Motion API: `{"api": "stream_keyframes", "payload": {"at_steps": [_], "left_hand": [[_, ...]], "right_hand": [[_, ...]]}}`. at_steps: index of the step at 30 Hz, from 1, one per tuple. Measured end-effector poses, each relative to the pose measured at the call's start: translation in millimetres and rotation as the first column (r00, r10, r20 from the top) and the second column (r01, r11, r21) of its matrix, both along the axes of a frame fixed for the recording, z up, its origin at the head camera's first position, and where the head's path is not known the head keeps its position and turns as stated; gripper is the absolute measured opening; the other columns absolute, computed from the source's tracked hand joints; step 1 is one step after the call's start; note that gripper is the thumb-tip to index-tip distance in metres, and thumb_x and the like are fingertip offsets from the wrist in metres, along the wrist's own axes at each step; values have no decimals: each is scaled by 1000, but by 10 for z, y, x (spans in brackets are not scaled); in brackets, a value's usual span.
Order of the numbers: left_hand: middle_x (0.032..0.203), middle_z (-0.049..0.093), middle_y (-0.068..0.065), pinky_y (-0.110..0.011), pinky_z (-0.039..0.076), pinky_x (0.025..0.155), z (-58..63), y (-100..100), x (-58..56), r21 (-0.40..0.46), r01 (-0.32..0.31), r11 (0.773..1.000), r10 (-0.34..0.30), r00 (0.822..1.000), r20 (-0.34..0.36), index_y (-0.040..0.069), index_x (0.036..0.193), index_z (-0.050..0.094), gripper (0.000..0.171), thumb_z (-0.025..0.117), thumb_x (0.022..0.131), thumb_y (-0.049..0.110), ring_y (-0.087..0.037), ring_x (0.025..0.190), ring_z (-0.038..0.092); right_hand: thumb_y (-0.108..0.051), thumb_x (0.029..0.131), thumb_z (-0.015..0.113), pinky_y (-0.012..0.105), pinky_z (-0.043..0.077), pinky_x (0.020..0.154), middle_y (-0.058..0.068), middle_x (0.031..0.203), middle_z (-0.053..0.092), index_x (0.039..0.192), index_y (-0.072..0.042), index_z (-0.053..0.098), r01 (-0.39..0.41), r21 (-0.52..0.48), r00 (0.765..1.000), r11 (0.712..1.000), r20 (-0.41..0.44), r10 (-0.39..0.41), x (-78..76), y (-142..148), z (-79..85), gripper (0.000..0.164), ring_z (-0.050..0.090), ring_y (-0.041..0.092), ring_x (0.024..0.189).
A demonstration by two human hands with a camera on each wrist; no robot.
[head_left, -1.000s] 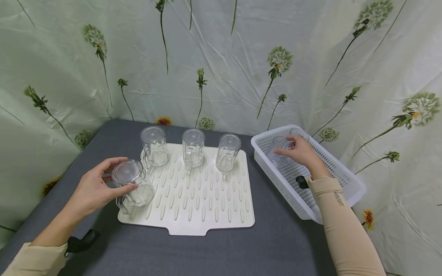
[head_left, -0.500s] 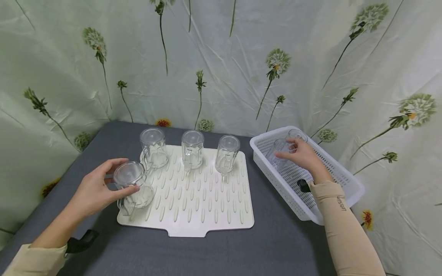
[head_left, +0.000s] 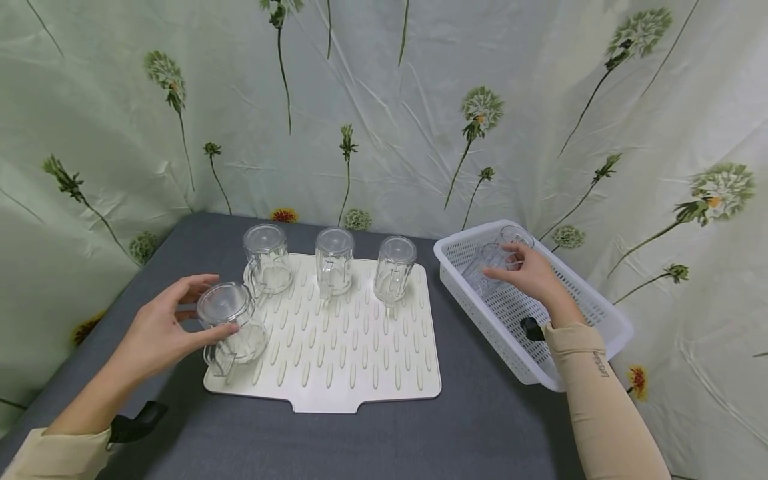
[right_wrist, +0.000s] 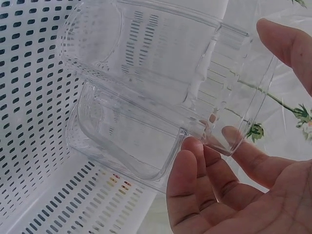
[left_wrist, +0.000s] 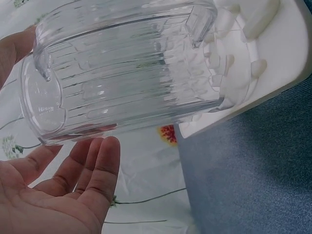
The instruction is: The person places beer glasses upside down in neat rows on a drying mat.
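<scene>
At the mat's front left corner an upside-down clear glass mug (head_left: pixel 225 303) stands with its handle toward me. My left hand (head_left: pixel 162 327) holds it, thumb on the near side and fingers behind; in the left wrist view the fingertips (left_wrist: pixel 108 151) lie along its wall near the base. Over at the right, my right hand (head_left: pixel 531 273) reaches into a white perforated basket (head_left: pixel 480 323). It grips a clear glass mug (head_left: pixel 493 259) between thumb and fingers. Its fingers (right_wrist: pixel 183 180) are at the mug's near end in the right wrist view. Another mug (head_left: pixel 516 235) sits behind in the basket.
Three more upside-down mugs, the left (head_left: pixel 267 257), middle (head_left: pixel 335 257) and right (head_left: pixel 396 263), line the back of a white ridged drying mat (head_left: pixel 327 400). A dark grey cloth (head_left: pixel 420 440) covers the table. Behind hangs a flower-print curtain (head_left: pixel 384 100).
My right hand has shifted slightly to the right inside the basket, with the mug between its fingers. The left hand stays around its mug almost unmoved. The head view tilts slightly.
</scene>
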State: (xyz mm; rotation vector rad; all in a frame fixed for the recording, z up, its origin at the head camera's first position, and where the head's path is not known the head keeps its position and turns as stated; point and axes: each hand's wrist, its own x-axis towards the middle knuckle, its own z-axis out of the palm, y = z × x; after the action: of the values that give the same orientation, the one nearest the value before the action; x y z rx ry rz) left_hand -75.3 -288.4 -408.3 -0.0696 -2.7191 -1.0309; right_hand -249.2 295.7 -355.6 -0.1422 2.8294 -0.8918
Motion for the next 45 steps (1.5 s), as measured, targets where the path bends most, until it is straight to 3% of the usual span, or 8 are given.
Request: {"api": "stream_keyframes", "payload": {"at_steps": [4, 12, 22, 36, 40, 45], "left_hand": [[137, 63, -17, -2, 43, 82, 24, -2, 7, 2, -5, 1000, 5, 1000, -7, 15, 153, 54, 88, 97, 80, 38, -18, 111, 61], [131, 65, -12, 0, 43, 85, 95, -12, 28, 32, -4, 999, 5, 998, -56, 14, 151, 56, 86, 98, 79, 35, 19, 105, 47], [136, 62, -14, 4, 41, 88, 170, -29, 5, 68, 8, 998, -3, 997, -72, 17, 154, 55, 84, 97, 82, 28, 21, 107, 48], [140, 61, -14, 5, 39, 89, 327, 29, -34, 65, 50, 997, -42, 993, -114, 14, 154, 55, 83, 97, 82, 22, 19, 110, 48], [137, 60, -5, 5, 39, 91, 381, 85, -52, 66, 74, 995, -63, 986, -155, 16, 152, 57, 82, 97, 81, 19, 18, 112, 49], [134, 58, 4, 5, 41, 94, 444, 191, -94, 70, 115, 991, -99, 974, -204, 17, 150, 60, 80, 98, 79, 16, 15, 115, 50]], "right_hand": [[-56, 96, 77, 60, 52, 105, 31, 151, 51, 166, -3, 36, 7, 6, 1000, 1000, -14, -7, 32, 18, 23, 97, 52, 45, 137], [-54, 96, 77, 55, 53, 102, 28, 149, 53, 166, -3, 36, 26, -29, 999, 999, -26, -27, 91, 36, 69, 95, 52, 42, 134], [-57, 96, 76, 52, 51, 103, 27, 150, 52, 165, -5, 37, 49, -70, 997, 996, -50, -52, 192, 53, 134, 96, 51, 41, 136], [-60, 96, 75, 34, 51, 90, 23, 153, 50, 166, -8, 37, 104, -120, 990, 987, -82, -115, 309, 129, 192, 96, 54, 37, 133], [-60, 97, 74, 24, 50, 84, 20, 150, 51, 166, -10, 38, 117, -139, 986, 983, -101, -132, 361, 150, 211, 93, 54, 33, 129], [-61, 97, 73, 25, 49, 84, 19, 148, 53, 165, -11, 39, 129, -153, 980, 980, -134, -150, 449, 167, 249, 91, 53, 30, 126]]}}
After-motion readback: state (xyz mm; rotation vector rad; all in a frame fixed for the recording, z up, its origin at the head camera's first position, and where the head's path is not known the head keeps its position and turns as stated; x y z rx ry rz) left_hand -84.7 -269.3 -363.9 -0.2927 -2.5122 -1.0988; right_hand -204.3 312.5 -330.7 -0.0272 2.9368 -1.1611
